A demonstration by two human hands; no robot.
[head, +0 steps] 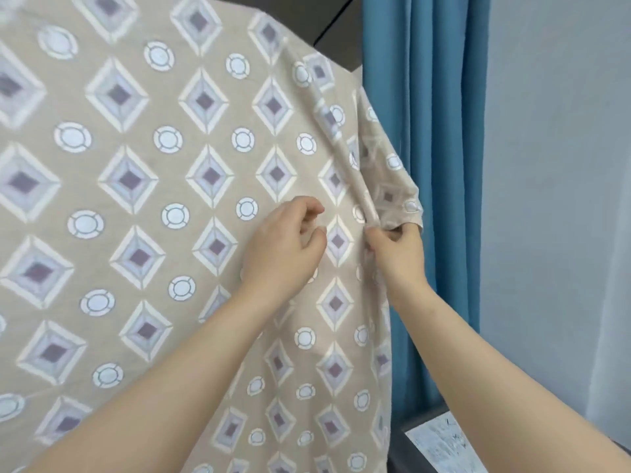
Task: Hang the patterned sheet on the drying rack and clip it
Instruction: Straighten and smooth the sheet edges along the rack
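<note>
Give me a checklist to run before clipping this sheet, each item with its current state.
1. Is the patterned sheet draped and hanging: ok.
2. Is the rack bar located: hidden under the cloth, cannot tell.
3. Is the right hand pinching the folded edge: ok.
4. Is a clip in the left hand: fingers curled, nothing clearly seen, cannot tell.
5. Is the cloth smoothed flat: bunched into folds above the right hand, not ok.

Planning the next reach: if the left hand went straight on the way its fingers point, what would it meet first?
Probably the gathered fold of the patterned sheet pinched by the right hand. The left hand points rightward at it, though depth is unclear.
</note>
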